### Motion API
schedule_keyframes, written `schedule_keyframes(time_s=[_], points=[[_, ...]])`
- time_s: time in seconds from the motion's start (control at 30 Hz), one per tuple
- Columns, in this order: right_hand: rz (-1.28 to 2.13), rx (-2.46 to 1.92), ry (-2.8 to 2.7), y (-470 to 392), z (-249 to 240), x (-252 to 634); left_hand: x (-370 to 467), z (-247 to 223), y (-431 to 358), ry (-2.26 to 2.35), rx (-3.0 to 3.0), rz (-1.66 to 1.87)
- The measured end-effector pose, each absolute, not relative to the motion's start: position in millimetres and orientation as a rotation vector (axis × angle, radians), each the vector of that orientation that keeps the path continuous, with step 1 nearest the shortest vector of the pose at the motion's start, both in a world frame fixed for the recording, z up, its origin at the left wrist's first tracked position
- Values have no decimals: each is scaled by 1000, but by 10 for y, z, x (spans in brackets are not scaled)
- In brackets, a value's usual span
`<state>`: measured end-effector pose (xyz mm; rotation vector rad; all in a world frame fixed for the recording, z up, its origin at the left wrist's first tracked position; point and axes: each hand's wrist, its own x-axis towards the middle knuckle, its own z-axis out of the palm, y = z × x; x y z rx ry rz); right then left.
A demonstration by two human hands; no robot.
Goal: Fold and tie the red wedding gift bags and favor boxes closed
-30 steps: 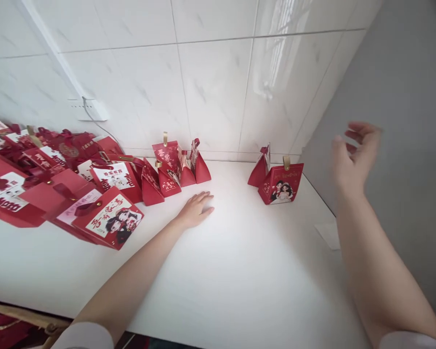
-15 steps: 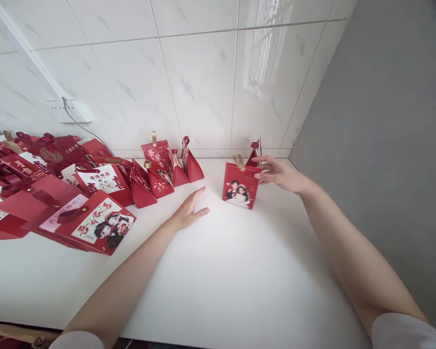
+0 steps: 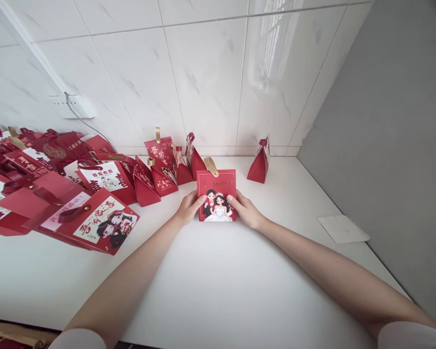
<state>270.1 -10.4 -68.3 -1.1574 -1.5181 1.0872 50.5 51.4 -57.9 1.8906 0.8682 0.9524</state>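
Between my two hands stands a red gift box (image 3: 217,196) with a cartoon wedding couple on its front and a gold ribbon loop on top. My left hand (image 3: 189,207) is closed on its left edge, thumb on the front. On the opposite edge my right hand (image 3: 247,209) grips it the same way, thumb beside the bride figure. The fingers behind the box are hidden. Just past it, to the left, several peaked red boxes (image 3: 163,165) stand near the wall. Another peaked red box (image 3: 258,164) stands alone farther right.
A crowd of red boxes (image 3: 107,220) with ribbon handles fills the left of the white table (image 3: 218,286). A white paper piece (image 3: 343,229) lies at the right edge. Behind is a tiled wall with a socket (image 3: 70,105) and cable; a grey panel (image 3: 392,121) rises at right.
The wedding-couple box has moved left and turned its front squarely toward me. My left hand, earlier open and empty, now grips it, and my right hand has come left with it.
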Motion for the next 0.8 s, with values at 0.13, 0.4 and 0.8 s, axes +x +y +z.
schedule_keyframes(time_s=[0.13, 0.4, 0.8], points=[[735, -1075, -1457, -130, -521, 2731, 551, -530, 448, 967, 2190, 1054], [17, -781, -1814, -287, 98, 2916, 699, -450, 279, 742, 2480, 1013], [874, -813, -1556, -222, 213, 2945, 707, -490, 317, 785, 2230, 724]])
